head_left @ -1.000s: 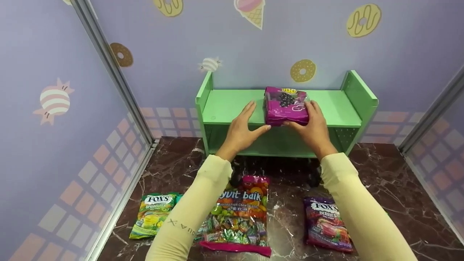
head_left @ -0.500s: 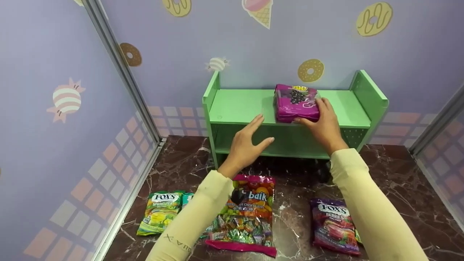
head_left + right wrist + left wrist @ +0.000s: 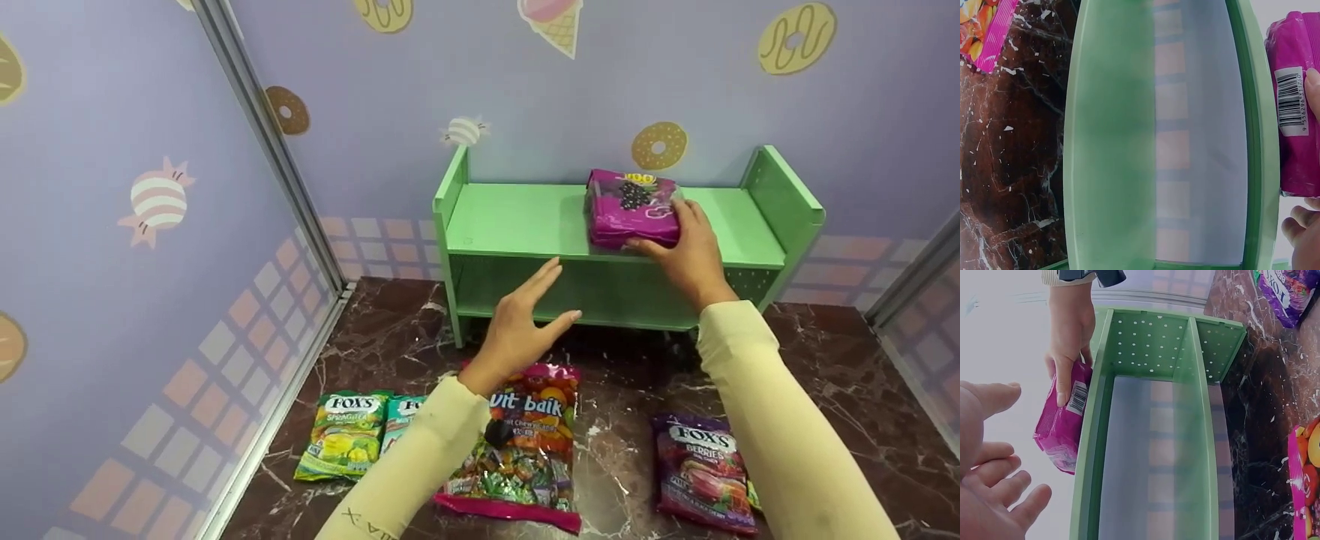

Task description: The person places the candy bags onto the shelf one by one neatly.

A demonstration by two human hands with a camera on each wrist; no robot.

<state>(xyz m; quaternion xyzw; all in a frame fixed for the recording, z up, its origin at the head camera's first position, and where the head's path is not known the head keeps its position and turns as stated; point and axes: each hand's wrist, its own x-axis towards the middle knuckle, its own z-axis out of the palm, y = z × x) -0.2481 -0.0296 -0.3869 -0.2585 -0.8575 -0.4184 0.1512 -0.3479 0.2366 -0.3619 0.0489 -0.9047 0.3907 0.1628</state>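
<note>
A purple candy bag (image 3: 634, 210) printed with dark berries lies on the top board of a small green shelf (image 3: 510, 217), right of its middle. My right hand (image 3: 694, 251) holds it, thumb at the front edge and fingers around the right side. In the right wrist view the barcode on the purple bag (image 3: 1292, 152) faces out, with part of the hand beyond the frame. My left hand (image 3: 519, 330) hovers before the shelf's lower level, its fingers extended and apart from the bag. Spread fingers (image 3: 1002, 495) with nothing in them appear in the left wrist view.
On the dark marble floor (image 3: 622, 450) lie a large fruit chew bag (image 3: 532, 442) under my left forearm, a green Fox's bag (image 3: 345, 435) and a teal one (image 3: 401, 412) at left, and a purple Fox's berries bag (image 3: 705, 472) at right. Patterned walls surround the shelf.
My left hand has drawn back and down, away from the purple bag. My right hand stays on the bag, which sits slightly farther back on the shelf. The head view has shifted left.
</note>
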